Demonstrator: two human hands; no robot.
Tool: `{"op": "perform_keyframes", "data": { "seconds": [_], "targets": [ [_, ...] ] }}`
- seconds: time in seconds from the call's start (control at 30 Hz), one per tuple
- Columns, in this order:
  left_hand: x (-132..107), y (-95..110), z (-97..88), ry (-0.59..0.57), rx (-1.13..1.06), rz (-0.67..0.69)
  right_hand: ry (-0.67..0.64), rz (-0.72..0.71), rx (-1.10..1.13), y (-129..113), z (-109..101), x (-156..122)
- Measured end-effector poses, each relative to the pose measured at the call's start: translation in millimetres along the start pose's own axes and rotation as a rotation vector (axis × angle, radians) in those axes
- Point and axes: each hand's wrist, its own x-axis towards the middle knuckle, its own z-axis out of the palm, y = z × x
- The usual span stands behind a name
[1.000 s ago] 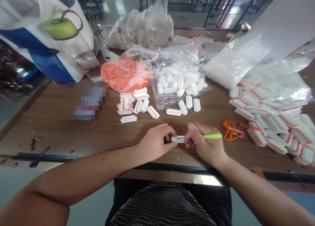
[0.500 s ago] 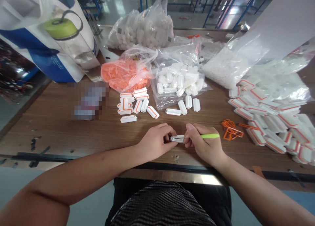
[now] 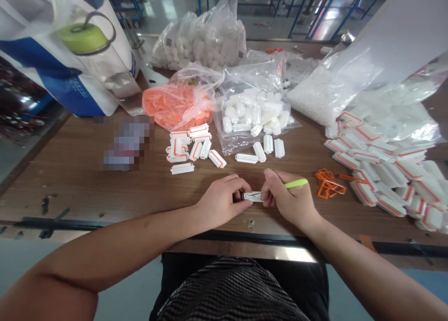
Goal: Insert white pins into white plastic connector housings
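My left hand (image 3: 222, 200) is closed around one end of a small white plastic part (image 3: 252, 196), held just above the wooden table (image 3: 80, 181) near its front edge. My right hand (image 3: 289, 200) pinches a thin tool with a green handle (image 3: 296, 183), its tip resting on the same white part. The two hands almost touch each other. A few orange clips (image 3: 327, 183) lie just right of my right hand. Three loose white parts (image 3: 268, 146) lie beyond the hands.
A cluster of white parts with orange trim (image 3: 194, 146) sits beyond my left hand, and a large heap of them (image 3: 385, 167) fills the right. Bags of orange pieces (image 3: 177, 104) and white pieces (image 3: 255, 111) stand behind, with a green-lidded bottle (image 3: 91, 45) at back left.
The green handle has tilted up and its far end has drawn closer to my right hand. Both hands stay on the white part in nearly the same place.
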Motion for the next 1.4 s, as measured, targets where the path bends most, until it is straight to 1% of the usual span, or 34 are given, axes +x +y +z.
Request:
{"op": "perform_keyframes", "data": {
  "seconds": [0.07, 0.17, 0.23, 0.33, 0.4, 0.43, 0.5, 0.6, 0.7, 0.87, 1.03, 1.23, 1.4],
  "targets": [
    [0, 0, -0.1, -0.002, -0.002, -0.004, 0.004, -0.001, -0.004, -1, 0, 0],
    [0, 0, 0.1, -0.009, -0.01, -0.015, 0.002, -0.06, -0.071, -4, 0, -1],
    [0, 0, 0.8, -0.008, -0.02, -0.025, -0.006, -0.142, -0.174, -6, 0, -3],
    [0, 0, 2.6, 0.007, -0.038, -0.051, -0.022, -0.314, -0.354, -9, 1, -7],
    [0, 0, 3.5, 0.015, -0.046, -0.056, -0.038, -0.417, -0.416, -10, 1, -9],
    [0, 0, 3.7, 0.016, -0.049, -0.058, -0.037, -0.443, -0.422, -10, 0, -11],
    [0, 0, 3.4, 0.009, -0.054, -0.069, -0.021, -0.435, -0.403, -9, -1, -12],
    [0, 1, 1.9, -0.006, -0.049, -0.081, 0.028, -0.363, -0.32, -7, -3, -12],
    [0, 2, 0.5, -0.015, -0.037, -0.075, 0.03, -0.342, -0.276, -7, -2, -10],
    [0, 2, 0.7, -0.015, -0.039, -0.079, 0.008, -0.365, -0.344, -5, -1, -11],
    [0, 0, 1.3, -0.021, -0.069, -0.086, 0.055, -0.408, -0.288, -5, -2, -12],
    [1, 2, 0.5, -0.024, -0.068, -0.091, 0.029, -0.42, -0.31, -5, -2, -12],
    [2, 3, 0.3, -0.026, -0.072, -0.1, 0.033, -0.423, -0.318, -4, -1, -13]
  ]
}}
